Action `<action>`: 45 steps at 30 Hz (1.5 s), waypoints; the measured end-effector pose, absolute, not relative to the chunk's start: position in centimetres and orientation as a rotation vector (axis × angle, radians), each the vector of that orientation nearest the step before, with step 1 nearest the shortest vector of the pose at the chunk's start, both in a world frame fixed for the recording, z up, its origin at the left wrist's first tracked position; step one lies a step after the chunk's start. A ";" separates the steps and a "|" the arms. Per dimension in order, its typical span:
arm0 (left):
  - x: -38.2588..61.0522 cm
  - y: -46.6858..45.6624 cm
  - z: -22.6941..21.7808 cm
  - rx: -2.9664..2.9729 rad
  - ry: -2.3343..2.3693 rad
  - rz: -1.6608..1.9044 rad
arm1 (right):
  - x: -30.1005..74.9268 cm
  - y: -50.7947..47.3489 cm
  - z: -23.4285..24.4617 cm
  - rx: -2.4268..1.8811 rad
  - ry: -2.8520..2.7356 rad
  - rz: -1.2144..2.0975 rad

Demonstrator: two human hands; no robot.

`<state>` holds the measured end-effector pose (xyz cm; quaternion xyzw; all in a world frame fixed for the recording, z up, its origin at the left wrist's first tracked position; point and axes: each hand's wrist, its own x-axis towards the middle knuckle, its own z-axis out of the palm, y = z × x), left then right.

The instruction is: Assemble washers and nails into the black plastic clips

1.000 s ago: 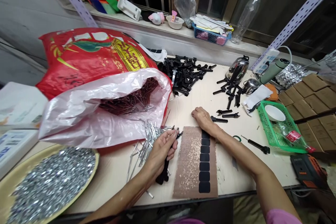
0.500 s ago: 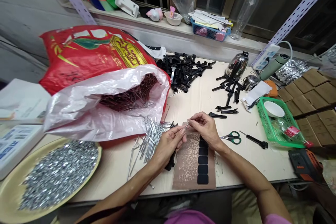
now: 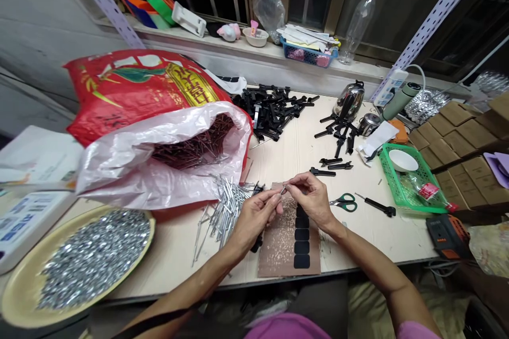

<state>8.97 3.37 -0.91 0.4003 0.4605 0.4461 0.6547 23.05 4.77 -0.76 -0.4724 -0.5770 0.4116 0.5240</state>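
My left hand (image 3: 260,212) and my right hand (image 3: 312,198) meet fingertip to fingertip over a brown sheet (image 3: 276,254) with a column of black rounded squares (image 3: 301,248). Both pinch a small thin silvery metal piece (image 3: 282,190); its exact kind is too small to make out. Part of a black plastic piece (image 3: 257,243) shows beneath my left hand, and I cannot tell whether that hand holds it. Close by on the left lies a heap of long silvery screws (image 3: 228,206). Green-handled scissors (image 3: 345,202) rest right of my right hand.
A red and white sack (image 3: 131,85) of screws lies open at left, near a yellow bowl (image 3: 11,302) of small metal parts. Black plastic parts (image 3: 274,108) are piled behind. A screwdriver-like tool (image 3: 376,205) and green basket (image 3: 413,204) are at right.
The whole view has shifted slightly, with things at right appearing further left. Both hands keep their fingertip pinch over the sheet.
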 end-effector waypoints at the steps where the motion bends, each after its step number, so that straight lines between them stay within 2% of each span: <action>1: 9.0 3.3 -0.9 0.903 1.044 1.015 | 23.1 4.7 -0.8 -1.133 -1.417 0.931; 6: 9.4 3.1 -1.3 0.842 1.040 1.030 | 24.0 4.5 -2.1 -1.037 -1.805 0.458; 9: 9.3 3.0 -1.8 0.818 1.021 1.009 | 24.6 4.7 -3.0 -0.917 -2.032 0.316; 12: 8.9 3.2 -2.0 0.808 0.967 0.966 | 25.3 5.0 -2.9 -0.964 -2.044 0.367; 15: 8.5 3.5 -2.0 0.808 0.917 0.903 | 25.9 5.3 -2.0 -1.020 -1.996 0.554; 22: 8.2 3.4 -1.5 0.849 0.872 0.718 | 27.1 6.1 -0.5 -0.898 -2.009 0.921; 26: 8.2 3.5 -1.3 0.834 0.850 0.678 | 27.4 6.0 0.1 -0.936 -1.993 1.022; 32: 8.2 3.9 -0.8 0.838 0.839 0.659 | 27.2 5.7 0.1 -0.967 -1.992 0.922; 39: 7.6 4.6 -0.6 0.864 0.836 0.477 | 27.3 5.5 -0.3 -0.795 -2.114 0.722; 45: 7.7 4.6 -0.7 0.942 0.874 0.510 | 27.4 5.8 -1.0 -0.754 -2.149 0.555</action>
